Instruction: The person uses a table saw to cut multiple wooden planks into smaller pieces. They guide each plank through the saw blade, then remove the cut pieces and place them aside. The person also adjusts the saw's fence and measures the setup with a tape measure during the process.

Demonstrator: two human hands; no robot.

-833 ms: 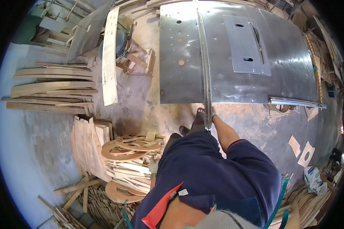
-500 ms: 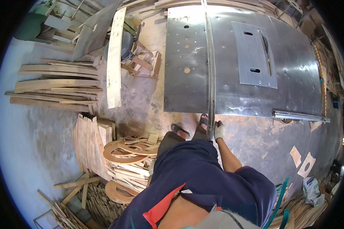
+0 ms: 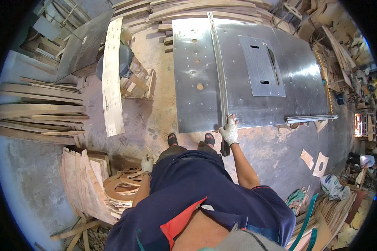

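Note:
My right hand [image 3: 229,131], in a pale work glove with bare fingertips, lies on the near end of a long metal rail [image 3: 220,79]. Its fingers are stretched out and somewhat apart. The rail runs lengthwise across a broad metal saw table [image 3: 197,106], and its near end sticks out past the table edge. An inset plate [image 3: 255,62] with a long slot and two oval holes is set into the tabletop; a dark blade edge shows in the slot. By my left thigh hangs my left hand [image 3: 147,164], also gloved, its fingers loosely curled with nothing seen in them.
A pale board [image 3: 113,79] stands at the left, beside a dark round object [image 3: 125,60] and a wooden stand [image 3: 144,83]. Wooden strips [image 3: 40,111] are stacked by the left wall. Ring-shaped wood cutouts [image 3: 117,186] lie near my left leg. A second rail [image 3: 310,119] lines the table's near right edge.
My right hand has come up from beside the rail's near end onto the rail. My left hand has come into view by my thigh. The view has shifted, and both feet now stand side by side.

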